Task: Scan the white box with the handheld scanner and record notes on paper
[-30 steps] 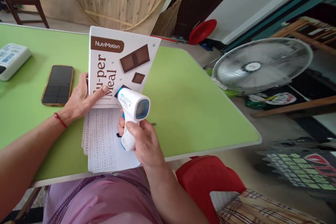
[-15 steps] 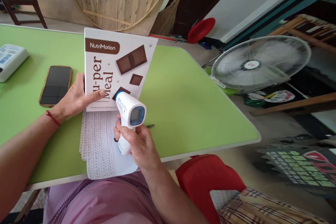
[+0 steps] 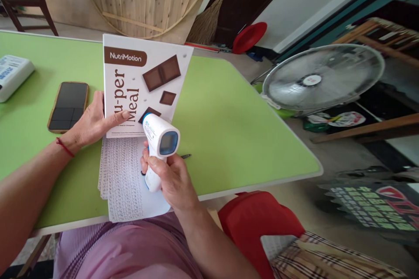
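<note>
A white box (image 3: 157, 109) printed "NutriMotion" with pictures of chocolate stands upright, my left hand (image 3: 94, 122) gripping its left edge with the thumb across the front. My right hand (image 3: 173, 181) is wrapped round the handle of a white and blue infrared thermometer (image 3: 162, 133). Its small screen faces me, and its front end points at the lower part of the box, close to it; whether they touch I cannot tell. Below the box lie sheets of handwritten paper (image 3: 124, 183), reaching over the table's near edge. A pen (image 3: 186, 156) shows partly behind my right hand.
On the green table (image 3: 229, 130), a phone (image 3: 68, 107) lies left of my left hand, with a white device (image 3: 15, 76) further left. A red chair (image 3: 258, 226) stands by the near edge. A standing fan (image 3: 322, 78) is beyond the right side.
The whole view has shifted very slightly, so everything sits a little further left. Both hands keep the same hold on the box and the thermometer.
</note>
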Demonstrator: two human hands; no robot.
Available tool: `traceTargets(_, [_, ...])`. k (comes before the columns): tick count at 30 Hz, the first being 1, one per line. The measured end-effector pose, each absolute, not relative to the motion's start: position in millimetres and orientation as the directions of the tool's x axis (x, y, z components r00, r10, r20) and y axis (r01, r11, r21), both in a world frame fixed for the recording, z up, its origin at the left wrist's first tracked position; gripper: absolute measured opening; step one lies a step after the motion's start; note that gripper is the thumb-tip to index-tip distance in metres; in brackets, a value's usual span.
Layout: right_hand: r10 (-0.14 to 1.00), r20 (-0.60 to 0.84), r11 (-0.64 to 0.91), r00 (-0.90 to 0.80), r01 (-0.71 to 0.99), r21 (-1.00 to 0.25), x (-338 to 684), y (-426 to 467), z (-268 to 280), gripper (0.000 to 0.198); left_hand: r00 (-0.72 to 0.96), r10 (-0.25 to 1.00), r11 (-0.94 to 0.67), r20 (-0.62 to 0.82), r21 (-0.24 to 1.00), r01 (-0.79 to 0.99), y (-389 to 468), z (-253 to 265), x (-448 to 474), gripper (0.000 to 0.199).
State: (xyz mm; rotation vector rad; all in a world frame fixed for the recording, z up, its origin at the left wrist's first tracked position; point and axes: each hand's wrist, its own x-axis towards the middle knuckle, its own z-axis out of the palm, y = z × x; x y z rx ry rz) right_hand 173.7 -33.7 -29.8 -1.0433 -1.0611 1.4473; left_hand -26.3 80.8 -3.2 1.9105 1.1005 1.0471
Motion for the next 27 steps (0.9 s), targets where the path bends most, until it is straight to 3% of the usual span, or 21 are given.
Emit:
traceTargets(21, [0.987,-0.01,-0.047,-0.163,-0.225,-0.973,181,-36,-16,0.022,0.328,0.881,-0.447,0.341,0.827,0.34,82,-6,-28,0.054])
traceTargets(24, [0.987,0.108,0.099,-0.121,-0.075,-0.992,206,-35,-1,0.021,0.352,0.868,-0.461,0.351,0.831,0.31,82,-7,-29,0.055])
traceTargets(27, [0.967,0.255,0.242,0.026,0.24,-0.94,244,-24,3,0.026,0.356,0.865,-0.463,0.353,0.834,0.299,82,-8,-29,0.057])
